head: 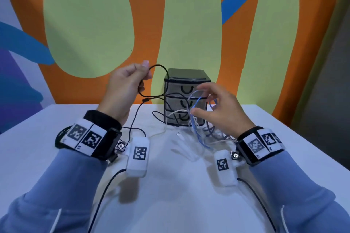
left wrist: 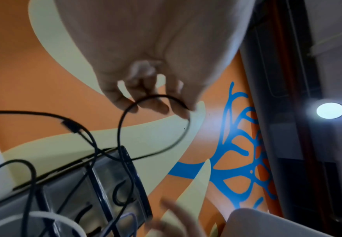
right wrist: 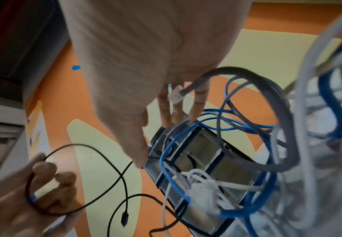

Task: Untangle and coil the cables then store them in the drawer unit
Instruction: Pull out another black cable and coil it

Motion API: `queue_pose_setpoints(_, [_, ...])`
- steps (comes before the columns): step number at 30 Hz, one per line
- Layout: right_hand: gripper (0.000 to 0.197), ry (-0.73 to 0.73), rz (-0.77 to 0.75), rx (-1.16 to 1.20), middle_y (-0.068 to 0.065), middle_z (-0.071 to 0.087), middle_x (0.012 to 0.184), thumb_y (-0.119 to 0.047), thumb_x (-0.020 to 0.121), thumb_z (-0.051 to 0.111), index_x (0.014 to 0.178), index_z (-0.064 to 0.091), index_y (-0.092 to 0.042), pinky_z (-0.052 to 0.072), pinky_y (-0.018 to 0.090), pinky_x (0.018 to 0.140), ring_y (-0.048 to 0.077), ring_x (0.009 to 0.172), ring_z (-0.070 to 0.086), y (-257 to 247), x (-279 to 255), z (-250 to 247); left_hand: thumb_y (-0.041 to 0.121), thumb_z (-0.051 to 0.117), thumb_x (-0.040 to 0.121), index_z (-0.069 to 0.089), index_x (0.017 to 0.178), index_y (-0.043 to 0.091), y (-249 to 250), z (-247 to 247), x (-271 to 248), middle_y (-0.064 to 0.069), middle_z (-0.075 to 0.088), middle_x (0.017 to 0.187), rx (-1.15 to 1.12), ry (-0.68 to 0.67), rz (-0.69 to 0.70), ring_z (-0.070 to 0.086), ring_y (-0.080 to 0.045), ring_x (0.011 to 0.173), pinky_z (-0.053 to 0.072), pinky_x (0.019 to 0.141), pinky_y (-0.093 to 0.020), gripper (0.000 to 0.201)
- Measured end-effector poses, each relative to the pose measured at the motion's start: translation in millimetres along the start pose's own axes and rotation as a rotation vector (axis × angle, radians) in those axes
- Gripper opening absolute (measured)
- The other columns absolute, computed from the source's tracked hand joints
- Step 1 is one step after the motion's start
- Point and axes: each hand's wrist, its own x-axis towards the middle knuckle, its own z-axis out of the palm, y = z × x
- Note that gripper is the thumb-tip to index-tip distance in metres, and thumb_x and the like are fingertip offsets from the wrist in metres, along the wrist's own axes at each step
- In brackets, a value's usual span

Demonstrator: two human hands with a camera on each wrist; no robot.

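Note:
My left hand (head: 146,71), raised left of the drawer unit (head: 186,74), pinches a loop of thin black cable (head: 159,66) between thumb and fingers. In the left wrist view the black cable (left wrist: 123,121) arcs under the fingertips (left wrist: 162,109). The cable trails down to the table, still crossing the tangle. My right hand (head: 199,101) is up in front of the drawers with blue cable (head: 197,132) and grey cable (right wrist: 247,75) hooked over its fingers. A clear plug (right wrist: 175,96) is caught between them. A white cable (head: 181,136) lies below.
The small three-drawer unit (right wrist: 202,152) stands at the back of the white table (head: 170,204), all drawers closed, against an orange and green wall. Cable loops hang in front of its drawers and lie heaped at its right foot.

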Motion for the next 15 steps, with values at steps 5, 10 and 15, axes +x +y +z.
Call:
queue_pose_setpoints(5, [0.078,-0.132,-0.198,0.184,-0.016,0.060,0.139,-0.039,0.079,0.091,0.146,0.051,-0.043,0.048,0.034,0.106,0.008,0.132,0.056,-34.4,-9.3,4.4,0.033,0.071,0.100,0.078,0.085,0.014,6.4,17.1,-20.7,0.004,0.076,0.094,0.084,-0.503,0.111,0.069,-0.014,0.096,0.052,0.092,-0.034,0.025])
queue_pose_setpoints(10, [0.009,-0.196,-0.096,0.073,-0.006,0.077,0.100,-0.037,0.095,0.076,0.097,0.077,-0.028,0.056,0.047,0.092,0.014,0.100,0.072,-14.7,-1.5,17.7,0.034,0.074,0.098,0.082,0.103,0.011,7.6,23.7,-23.0,-0.003,0.079,0.109,0.123,-0.515,0.122,0.072,-0.021,0.107,0.059,0.093,-0.035,0.024])
queue_pose_setpoints(15, [0.039,-0.126,-0.098,-0.128,0.002,0.072,0.080,-0.048,0.107,0.050,0.088,0.071,-0.022,0.056,0.047,0.077,0.021,0.079,0.068,6.2,0.6,12.8,0.003,0.064,0.102,0.076,0.119,0.025,-19.5,0.4,4.5,0.003,0.079,0.110,0.386,-0.247,-0.021,0.071,-0.008,0.108,0.055,0.103,-0.037,0.031])
